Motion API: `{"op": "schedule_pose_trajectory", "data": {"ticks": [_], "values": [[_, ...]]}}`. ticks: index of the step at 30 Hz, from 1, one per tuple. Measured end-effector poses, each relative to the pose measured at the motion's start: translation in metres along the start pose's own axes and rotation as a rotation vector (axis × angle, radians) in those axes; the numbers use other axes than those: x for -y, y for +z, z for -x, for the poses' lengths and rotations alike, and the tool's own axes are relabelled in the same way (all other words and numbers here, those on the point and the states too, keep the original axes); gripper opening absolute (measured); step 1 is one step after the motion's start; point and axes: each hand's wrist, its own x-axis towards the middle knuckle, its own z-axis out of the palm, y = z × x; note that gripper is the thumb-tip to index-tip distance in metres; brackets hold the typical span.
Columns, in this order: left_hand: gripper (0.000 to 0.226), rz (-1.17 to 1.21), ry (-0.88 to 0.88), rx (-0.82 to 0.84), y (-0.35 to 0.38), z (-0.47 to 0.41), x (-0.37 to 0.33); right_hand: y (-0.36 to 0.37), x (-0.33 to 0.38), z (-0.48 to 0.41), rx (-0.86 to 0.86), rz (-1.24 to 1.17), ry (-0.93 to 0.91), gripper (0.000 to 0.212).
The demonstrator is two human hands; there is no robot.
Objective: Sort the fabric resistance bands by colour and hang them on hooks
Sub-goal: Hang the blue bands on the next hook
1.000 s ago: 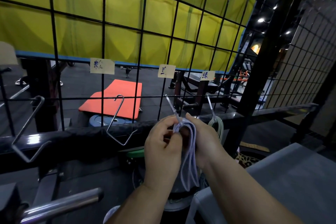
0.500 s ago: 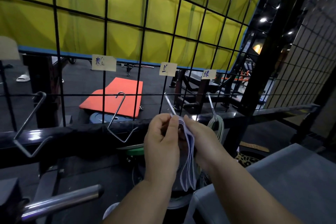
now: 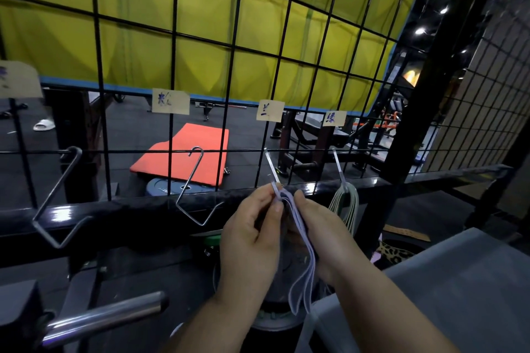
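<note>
Both hands hold a bundle of pale blue bands [image 3: 302,261] at the lower end of a metal hook [image 3: 272,169] on the black wire grid [image 3: 235,46]. My left hand [image 3: 252,235] pinches the bands' top against the hook tip. My right hand [image 3: 318,226] grips the bundle from the right side. The loops hang down between my wrists. One hook further right carries green bands [image 3: 345,205]. Two bare hooks [image 3: 190,192] [image 3: 58,200] hang to the left. Paper labels [image 3: 269,111] are stuck on the grid above each hook.
A black padded rail [image 3: 129,212] runs under the hooks. A chrome bar [image 3: 106,315] juts out at lower left. A grey surface [image 3: 459,281] fills the lower right, with a leopard-print item [image 3: 395,253] beside it. An orange mat [image 3: 189,155] lies on the floor beyond the grid.
My hands have stayed at the hook with the blue bands. The bundle's top has shifted slightly up the hook tip, and the fingers have regripped it.
</note>
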Motion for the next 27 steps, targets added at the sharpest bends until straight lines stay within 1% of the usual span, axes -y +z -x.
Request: {"op": "schedule_pose_trajectory", "data": {"ticks": [3,5,7,9,11,13,15,17,19,20,23,25,27], "values": [[0.03,-0.107,0.057,-0.005,-0.003,0.0,0.003,0.002,0.009,-0.001,-0.026,-0.003,0.073,0.041],[0.031,-0.161,0.115,-0.018,-0.005,-0.002,0.003,0.003,0.016,-0.004,-0.094,-0.045,0.136,0.044],[0.03,-0.228,0.171,-0.029,-0.006,-0.004,0.005,0.001,0.021,-0.009,-0.115,-0.117,0.229,0.048],[0.034,-0.267,0.196,-0.018,-0.006,-0.005,0.006,0.0,0.024,-0.013,-0.065,-0.233,0.337,0.048],[0.037,-0.273,0.195,-0.004,-0.006,-0.007,0.009,-0.003,0.027,-0.016,-0.005,-0.319,0.402,0.04],[0.044,-0.279,0.195,-0.017,-0.006,-0.009,0.01,-0.002,0.031,-0.016,0.053,-0.31,0.415,0.033],[0.05,-0.3,0.198,-0.037,-0.005,-0.009,0.011,-0.003,0.031,-0.016,0.083,-0.261,0.388,0.032],[0.051,-0.299,0.186,-0.037,-0.005,-0.007,0.011,0.001,0.031,-0.012,0.06,-0.19,0.335,0.032],[0.049,-0.287,0.178,-0.029,-0.005,-0.006,0.012,-0.001,0.022,-0.01,0.022,-0.128,0.241,0.032],[0.047,-0.282,0.175,-0.024,-0.004,-0.005,0.011,-0.002,0.017,-0.009,0.034,-0.089,0.183,0.033],[0.048,-0.26,0.184,0.001,-0.002,-0.005,0.011,-0.005,0.009,-0.006,0.059,0.066,0.061,0.033],[0.048,-0.208,0.184,0.017,0.0,-0.005,0.012,-0.007,0.006,-0.006,0.01,0.183,0.006,0.03],[0.043,-0.183,0.191,0.014,0.002,-0.005,0.013,-0.007,0.005,-0.005,-0.034,0.326,-0.038,0.028]]}}
